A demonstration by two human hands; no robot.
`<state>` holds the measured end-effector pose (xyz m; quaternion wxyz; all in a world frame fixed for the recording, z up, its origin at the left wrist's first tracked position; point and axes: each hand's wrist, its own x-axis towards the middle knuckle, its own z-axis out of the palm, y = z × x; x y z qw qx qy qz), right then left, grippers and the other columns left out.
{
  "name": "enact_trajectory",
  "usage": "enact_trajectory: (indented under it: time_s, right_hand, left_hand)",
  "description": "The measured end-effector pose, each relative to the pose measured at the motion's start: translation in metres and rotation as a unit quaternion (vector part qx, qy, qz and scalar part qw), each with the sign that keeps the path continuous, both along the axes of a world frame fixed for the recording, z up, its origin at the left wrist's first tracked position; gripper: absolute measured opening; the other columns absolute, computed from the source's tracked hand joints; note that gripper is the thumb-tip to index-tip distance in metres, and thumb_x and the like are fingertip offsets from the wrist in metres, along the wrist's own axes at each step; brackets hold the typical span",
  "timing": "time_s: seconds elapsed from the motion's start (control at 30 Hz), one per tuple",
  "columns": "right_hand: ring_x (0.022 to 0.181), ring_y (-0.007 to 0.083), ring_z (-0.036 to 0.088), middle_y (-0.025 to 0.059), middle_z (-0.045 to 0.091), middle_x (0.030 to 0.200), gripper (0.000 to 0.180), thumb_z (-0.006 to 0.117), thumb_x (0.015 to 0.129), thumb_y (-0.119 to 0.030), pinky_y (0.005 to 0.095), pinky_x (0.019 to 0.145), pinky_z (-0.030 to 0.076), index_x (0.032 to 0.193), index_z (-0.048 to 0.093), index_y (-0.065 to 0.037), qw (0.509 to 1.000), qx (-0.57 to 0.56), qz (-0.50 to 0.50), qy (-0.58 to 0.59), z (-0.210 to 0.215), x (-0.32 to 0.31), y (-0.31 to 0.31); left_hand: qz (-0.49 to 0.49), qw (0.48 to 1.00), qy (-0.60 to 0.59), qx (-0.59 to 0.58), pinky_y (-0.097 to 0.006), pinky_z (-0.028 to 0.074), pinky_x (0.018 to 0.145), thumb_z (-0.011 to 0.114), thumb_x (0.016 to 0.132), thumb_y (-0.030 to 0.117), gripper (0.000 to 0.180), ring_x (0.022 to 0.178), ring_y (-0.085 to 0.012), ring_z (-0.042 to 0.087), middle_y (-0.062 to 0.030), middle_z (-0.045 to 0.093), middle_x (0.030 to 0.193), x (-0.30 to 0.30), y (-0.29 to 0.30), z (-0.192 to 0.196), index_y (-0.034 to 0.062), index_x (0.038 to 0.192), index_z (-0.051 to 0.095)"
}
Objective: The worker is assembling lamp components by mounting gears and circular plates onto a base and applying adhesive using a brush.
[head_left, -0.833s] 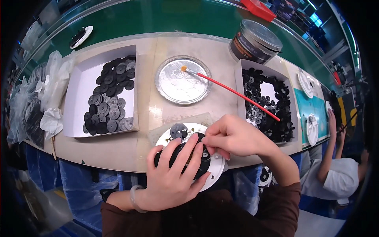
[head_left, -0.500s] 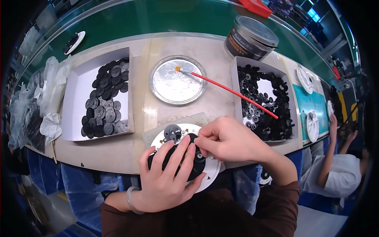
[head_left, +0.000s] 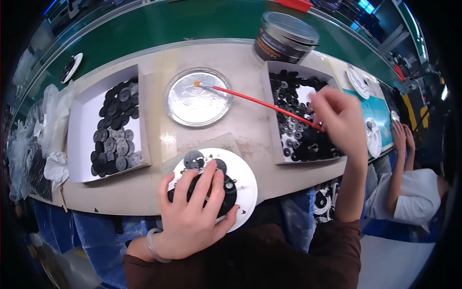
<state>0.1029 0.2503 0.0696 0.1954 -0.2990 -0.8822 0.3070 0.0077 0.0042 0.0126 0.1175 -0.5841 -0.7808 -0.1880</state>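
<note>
My left hand [head_left: 195, 212] lies over a black round part [head_left: 226, 200] on a white disc [head_left: 245, 178], its fingers curled across the top and the thumb near the disc's edge. It holds this assembly steady at the near table edge. Grey and black gears [head_left: 194, 160] sit on the far side of the disc. Above the right-hand box, my right hand [head_left: 342, 118] hangs with its fingers loosely bent and apart, partly hidden and a little blurred. Its fingertips are close to the handle end of a red brush [head_left: 269, 104], whose bristles rest on a round metal lid [head_left: 197, 113].
A white box [head_left: 82, 139] of black and grey gears stands at left. Another box [head_left: 281, 161] holds small dark gears. Behind it stands a metal tin [head_left: 286, 38]. Crumpled plastic bags [head_left: 53, 111] lie far left. At right, a co-worker's hands [head_left: 402, 137] are beside white discs.
My right hand has left the disc assembly and moved right and up to the gear box. My left hand stays on the assembly. The whole view has shifted slightly.
</note>
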Motion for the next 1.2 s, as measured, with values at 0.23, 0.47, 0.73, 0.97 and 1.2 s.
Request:
enact_trajectory:
  time_s: [0.23, 0.47, 0.73, 0.97, 1.2]
  right_hand:
    - [0.084, 0.0202, 0.058, 0.0081, 0.064, 0.089, 0.026, 0.059, 0.076, -0.011, 0.0283, 0.072, 0.045, 0.102, 0.061, -0.008, 0.962, 0.254, -0.097, -0.036, -0.038, 0.043, 0.095]
    - [0.091, 0.0233, 0.056, 0.0103, 0.062, 0.093, 0.03, 0.06, 0.072, -0.005, 0.0317, 0.082, 0.044, 0.102, 0.061, -0.008, 0.971, 0.217, -0.038, -0.094, -0.053, 0.018, 0.112]
    - [0.079, 0.0245, 0.056, 0.0077, 0.061, 0.077, 0.014, 0.063, 0.07, -0.011, 0.036, 0.071, 0.046, 0.083, 0.061, -0.006, 0.948, 0.282, -0.012, -0.147, -0.068, -0.022, 0.116]
    - [0.082, 0.0237, 0.057, 0.0073, 0.062, 0.078, 0.013, 0.062, 0.071, -0.016, 0.0356, 0.072, 0.046, 0.081, 0.063, -0.009, 0.943, 0.31, -0.014, -0.116, -0.069, -0.027, 0.114]
    - [0.076, 0.0234, 0.061, 0.0075, 0.064, 0.076, 0.015, 0.062, 0.073, -0.025, 0.0351, 0.07, 0.047, 0.083, 0.069, -0.016, 0.923, 0.311, -0.035, -0.222, -0.065, -0.034, 0.108]
  left_hand:
    - [-0.002, 1.0, 0.026, 0.002, -0.046, 0.03, 0.087, 0.062, 0.064, 0.032, 0.043, 0.094, -0.0251, 0.048, -0.0107, 0.054, 0.109, 0.0, 0.003, 0.002, 0.0018, 0.095, 0.059]
    - [-0.003, 0.999, 0.033, 0.01, -0.045, 0.032, 0.085, 0.063, 0.063, 0.029, 0.043, 0.094, -0.0263, 0.048, -0.0123, 0.054, 0.109, 0.003, 0.002, 0.001, -0.0003, 0.094, 0.058]
    - [-0.007, 0.999, 0.027, 0.016, -0.044, 0.033, 0.084, 0.064, 0.063, 0.028, 0.043, 0.093, -0.0267, 0.048, -0.0131, 0.054, 0.108, 0.002, 0.004, 0.001, -0.0011, 0.094, 0.058]
    - [-0.009, 0.999, 0.028, 0.014, -0.043, 0.034, 0.083, 0.064, 0.064, 0.028, 0.043, 0.091, -0.0269, 0.048, -0.0133, 0.054, 0.108, 0.002, 0.002, 0.001, -0.0014, 0.094, 0.058]
    - [-0.008, 1.0, 0.023, 0.018, -0.043, 0.034, 0.083, 0.063, 0.064, 0.028, 0.043, 0.091, -0.0271, 0.048, -0.0134, 0.054, 0.108, 0.002, 0.003, 0.0, -0.0015, 0.094, 0.058]
